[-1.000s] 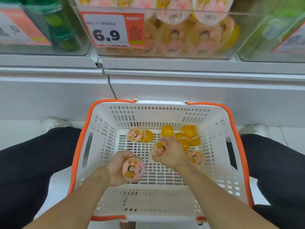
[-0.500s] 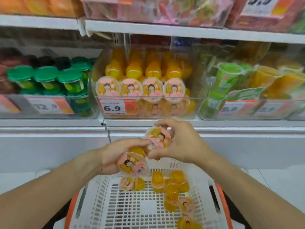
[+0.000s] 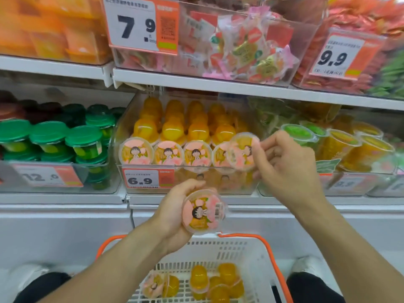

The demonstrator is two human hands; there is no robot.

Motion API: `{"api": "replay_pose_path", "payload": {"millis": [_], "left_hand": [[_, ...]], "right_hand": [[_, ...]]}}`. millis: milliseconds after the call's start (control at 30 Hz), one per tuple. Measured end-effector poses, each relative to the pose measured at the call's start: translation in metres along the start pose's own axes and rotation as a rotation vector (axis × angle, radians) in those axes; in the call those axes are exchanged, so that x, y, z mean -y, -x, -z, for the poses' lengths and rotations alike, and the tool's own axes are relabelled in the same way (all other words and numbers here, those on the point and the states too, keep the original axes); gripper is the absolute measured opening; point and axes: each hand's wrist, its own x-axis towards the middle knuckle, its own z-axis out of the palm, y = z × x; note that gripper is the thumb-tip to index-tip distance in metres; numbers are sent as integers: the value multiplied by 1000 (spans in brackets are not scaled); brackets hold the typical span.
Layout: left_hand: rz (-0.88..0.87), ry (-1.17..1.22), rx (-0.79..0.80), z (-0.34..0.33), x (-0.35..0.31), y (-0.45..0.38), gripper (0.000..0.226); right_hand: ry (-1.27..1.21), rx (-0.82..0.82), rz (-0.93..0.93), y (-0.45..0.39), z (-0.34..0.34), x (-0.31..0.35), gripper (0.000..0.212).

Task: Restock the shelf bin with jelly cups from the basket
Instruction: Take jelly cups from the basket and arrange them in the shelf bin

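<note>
My right hand (image 3: 286, 169) pinches a jelly cup (image 3: 241, 150) by its rim, lid facing me, just in front of the right end of the clear shelf bin (image 3: 218, 184). The bin holds rows of yellow jelly cups with pink cartoon lids. My left hand (image 3: 175, 215) grips a second jelly cup (image 3: 204, 212) lower down, below the bin and above the basket. The white basket (image 3: 251, 250) with orange rim sits on the floor between my legs, with several jelly cups (image 3: 209, 281) lying in it.
A bin of green-lidded cups (image 3: 50, 138) stands to the left of the jelly bin, and bins of green and orange cups (image 3: 341, 145) to the right. An upper shelf (image 3: 196, 82) with candy bins hangs over the jelly bin. A 6.9 price tag (image 3: 148, 179) fronts the bin.
Both hands rose from the basket, each with a jelly cup. The right hand has moved up and right to the bin's front; the left hand stays lower. My view tilted up.
</note>
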Motion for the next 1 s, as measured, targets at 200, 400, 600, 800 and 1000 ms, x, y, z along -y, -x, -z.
{"api": "replay_pose_path", "payload": {"millis": [200,400,600,800,1000], "left_hand": [[-88,28,-134,12,3,-7,25],[-140,23,-141,13,-12,-5,29],[-132,9,-137,10,-8,-4,23],[-112,14,-151,9,-7,-7,18],[-129,147,-89,4,-4,-9,50]], "right_hand": [[433,11,197,-59,-16,-30,23],[625,190,196,-89,-33,-23,17],[659,283,52,-92,-55,-30,12],[560,288,-77,-91,-52,-35,19],[551,279,-145,-79,-48,-35,23]]}}
